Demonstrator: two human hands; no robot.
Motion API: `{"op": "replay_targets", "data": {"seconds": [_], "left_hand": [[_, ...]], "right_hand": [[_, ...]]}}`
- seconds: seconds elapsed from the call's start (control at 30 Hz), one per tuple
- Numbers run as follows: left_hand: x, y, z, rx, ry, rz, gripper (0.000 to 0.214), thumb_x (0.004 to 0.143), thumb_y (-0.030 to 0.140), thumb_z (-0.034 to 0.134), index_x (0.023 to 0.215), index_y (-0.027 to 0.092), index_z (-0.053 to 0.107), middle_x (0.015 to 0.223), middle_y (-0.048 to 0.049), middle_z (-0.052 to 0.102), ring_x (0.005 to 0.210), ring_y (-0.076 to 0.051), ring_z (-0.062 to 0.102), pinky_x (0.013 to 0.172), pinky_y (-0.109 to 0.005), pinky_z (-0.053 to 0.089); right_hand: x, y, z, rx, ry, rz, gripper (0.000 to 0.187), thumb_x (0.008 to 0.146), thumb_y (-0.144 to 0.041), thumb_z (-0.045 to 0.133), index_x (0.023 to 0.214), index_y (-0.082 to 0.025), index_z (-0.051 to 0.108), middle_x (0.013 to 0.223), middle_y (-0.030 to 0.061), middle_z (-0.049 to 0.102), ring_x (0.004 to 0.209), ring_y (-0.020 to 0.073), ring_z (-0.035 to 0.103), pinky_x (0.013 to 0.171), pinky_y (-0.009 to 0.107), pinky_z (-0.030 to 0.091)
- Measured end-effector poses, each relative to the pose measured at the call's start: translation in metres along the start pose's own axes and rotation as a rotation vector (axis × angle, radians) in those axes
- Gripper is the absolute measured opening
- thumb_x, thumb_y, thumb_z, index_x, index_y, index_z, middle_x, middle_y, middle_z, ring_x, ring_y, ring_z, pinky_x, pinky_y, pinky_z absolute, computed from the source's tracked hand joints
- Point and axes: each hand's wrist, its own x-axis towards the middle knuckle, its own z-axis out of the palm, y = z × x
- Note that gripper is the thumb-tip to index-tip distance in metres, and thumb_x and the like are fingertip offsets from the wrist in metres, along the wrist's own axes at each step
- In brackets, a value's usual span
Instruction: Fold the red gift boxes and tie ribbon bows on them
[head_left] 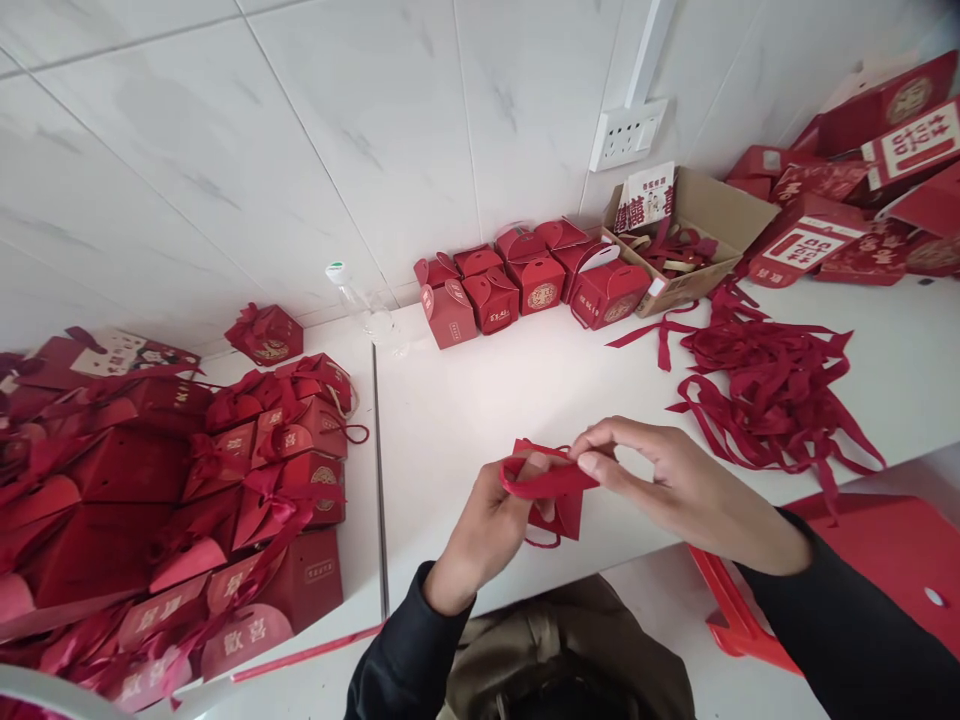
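Note:
My left hand (487, 525) and my right hand (675, 485) meet over the front edge of the white table (525, 400). Between them is a small red gift box (561, 512), mostly hidden behind my fingers. A red ribbon (544, 482) loops across its top. My left thumb and fingers pinch the ribbon's left end. My right thumb and forefinger pinch its right end. Both hands are closed on the ribbon.
A row of red boxes (525, 285) lines the wall. A cardboard carton (694, 235) stands behind a heap of loose red ribbons (772, 390). Several ribboned boxes (187, 500) pile up at left. Flat red boxes (862, 190) lie far right. A red stool (892, 560) sits below.

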Motion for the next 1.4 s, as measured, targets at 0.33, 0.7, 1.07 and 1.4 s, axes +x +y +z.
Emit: {"op": "replay_targets", "data": {"seconds": [0.33,0.7,1.07,1.4], "left_hand": [[0.004,-0.019,-0.009,0.336,0.141,0.413,0.031,0.086,0.001,0.058,0.1,0.021,0.076,0.093,-0.0049,0.076,0.085,-0.019,0.068,0.077,-0.032,0.056],[0.006,-0.042,-0.008,0.67,0.27,0.824,0.035,0.092,0.0,0.06,0.12,0.02,0.066,0.104,-0.0075,0.072,0.091,-0.017,0.066,0.077,-0.029,0.058],[-0.011,-0.047,-0.016,0.593,0.36,0.56,0.017,0.095,0.012,0.063,0.106,0.022,0.072,0.094,-0.0041,0.071,0.083,-0.015,0.066,0.072,-0.025,0.054],[-0.015,-0.046,-0.033,-0.69,0.338,-0.32,0.05,0.083,0.058,0.072,0.108,0.014,0.073,0.08,-0.0035,0.06,0.075,-0.015,0.056,0.066,-0.027,0.046]], "right_hand": [[-0.002,0.007,0.014,0.086,-0.007,0.09,0.039,0.105,-0.053,0.04,0.113,-0.025,0.066,0.087,0.0009,0.067,0.074,0.0169,0.059,0.069,0.029,0.048],[0.01,0.013,0.026,0.266,-0.03,0.099,0.024,0.097,-0.045,0.055,0.093,-0.022,0.061,0.085,-0.0007,0.06,0.069,0.0144,0.051,0.063,0.027,0.042],[-0.022,0.035,0.003,-0.048,0.136,0.187,0.034,0.095,-0.057,0.055,0.094,-0.025,0.067,0.059,-0.0058,0.041,0.051,0.0123,0.034,0.049,0.025,0.033],[-0.035,0.063,0.011,-0.079,0.163,0.299,0.039,0.094,-0.061,0.05,0.096,-0.026,0.065,0.096,0.0029,0.069,0.059,0.0149,0.052,0.049,0.028,0.04]]}}
